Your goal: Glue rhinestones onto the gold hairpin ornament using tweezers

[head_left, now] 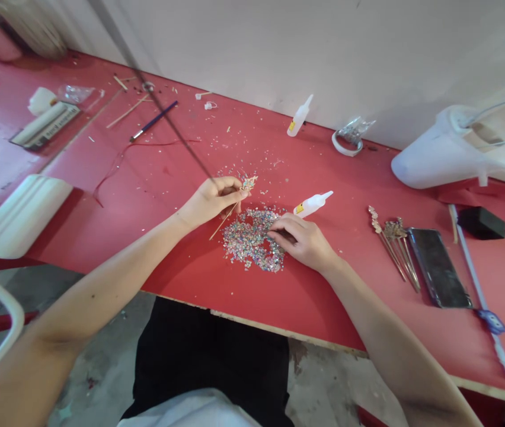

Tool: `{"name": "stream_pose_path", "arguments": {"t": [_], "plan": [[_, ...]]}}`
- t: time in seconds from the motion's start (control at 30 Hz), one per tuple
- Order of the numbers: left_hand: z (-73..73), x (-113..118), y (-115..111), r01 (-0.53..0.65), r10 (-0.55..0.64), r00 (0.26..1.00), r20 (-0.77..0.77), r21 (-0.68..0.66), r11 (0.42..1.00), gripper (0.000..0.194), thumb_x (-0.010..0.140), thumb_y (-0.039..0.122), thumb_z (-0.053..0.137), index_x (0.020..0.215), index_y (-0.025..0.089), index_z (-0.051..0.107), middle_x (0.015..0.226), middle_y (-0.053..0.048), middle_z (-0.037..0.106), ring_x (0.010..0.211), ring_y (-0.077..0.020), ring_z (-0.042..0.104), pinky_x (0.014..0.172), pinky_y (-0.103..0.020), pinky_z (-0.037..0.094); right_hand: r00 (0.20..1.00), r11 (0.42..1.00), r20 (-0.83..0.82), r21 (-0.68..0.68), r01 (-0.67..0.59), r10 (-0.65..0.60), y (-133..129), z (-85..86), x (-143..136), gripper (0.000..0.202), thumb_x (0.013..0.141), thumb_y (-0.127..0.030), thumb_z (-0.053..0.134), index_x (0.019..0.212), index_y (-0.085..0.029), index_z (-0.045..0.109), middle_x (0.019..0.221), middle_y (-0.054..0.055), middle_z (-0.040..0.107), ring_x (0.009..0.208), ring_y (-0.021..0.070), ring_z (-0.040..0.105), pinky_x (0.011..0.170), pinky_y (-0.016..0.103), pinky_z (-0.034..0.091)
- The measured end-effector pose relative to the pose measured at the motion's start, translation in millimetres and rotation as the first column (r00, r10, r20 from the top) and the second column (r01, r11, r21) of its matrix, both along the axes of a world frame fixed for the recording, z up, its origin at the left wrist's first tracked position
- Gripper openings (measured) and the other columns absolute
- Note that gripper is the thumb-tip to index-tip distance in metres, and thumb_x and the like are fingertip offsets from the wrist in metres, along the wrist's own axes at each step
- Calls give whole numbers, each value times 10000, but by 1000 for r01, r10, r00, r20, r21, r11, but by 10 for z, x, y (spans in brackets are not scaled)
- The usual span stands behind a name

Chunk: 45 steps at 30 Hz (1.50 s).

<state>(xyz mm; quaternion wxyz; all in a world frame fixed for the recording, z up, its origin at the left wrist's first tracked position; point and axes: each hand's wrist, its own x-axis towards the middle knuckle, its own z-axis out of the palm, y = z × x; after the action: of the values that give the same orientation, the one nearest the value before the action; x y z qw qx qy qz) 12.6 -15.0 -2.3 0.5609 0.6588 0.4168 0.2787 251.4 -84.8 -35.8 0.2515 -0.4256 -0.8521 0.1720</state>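
My left hand [220,200] pinches a slender hairpin [223,222], its decorated head just past my fingertips and its stick slanting down toward me. A pile of small shiny, multicoloured chips [252,240] lies on the red table [181,264] below it. At the pile's right edge is my right hand [301,238], thumb and fingers drawn together; anything between them is too small to make out. Just behind this hand a small white glue bottle [312,204] with a yellow label lies on its side.
Finished-looking hairpins [397,249] and a phone [440,267] lie at right, near a black block [482,223]. Behind are another glue bottle [299,117], a tape roll [347,144] and a white bucket [448,148]. A blue brush [153,121] and white lamp [20,216] are left.
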Motion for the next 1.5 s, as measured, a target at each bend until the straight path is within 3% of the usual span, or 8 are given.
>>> {"name": "stream_pose_path", "arguments": {"t": [0.27,1.2,1.5], "plan": [[47,16,-14,-4,4,1000,-23,-11,1000,178,883,229,549,722,154,544,581,-5,613,401,-39,463,425,-190,370,998,998,-9,20,-65,65,19,18,25,80,913,-228,544,853,-198,587,755,13,582,659,114,534,617,236,442],[25,6,-10,8,-8,1000,-16,-12,1000,164,879,247,552,738,164,551,587,-12,612,434,-53,469,460,-206,381,1000,999,17,47,-25,25,20,-5,10,118,924,-252,526,845,-193,591,757,20,584,659,120,540,622,244,449],[44,10,-19,9,-9,1000,-27,-3,1000,171,882,244,554,734,158,555,582,-10,600,445,-54,470,468,-199,391,996,996,54,52,-68,65,12,0,23,137,927,-256,515,843,-197,606,754,13,605,643,109,532,580,233,426]]}}
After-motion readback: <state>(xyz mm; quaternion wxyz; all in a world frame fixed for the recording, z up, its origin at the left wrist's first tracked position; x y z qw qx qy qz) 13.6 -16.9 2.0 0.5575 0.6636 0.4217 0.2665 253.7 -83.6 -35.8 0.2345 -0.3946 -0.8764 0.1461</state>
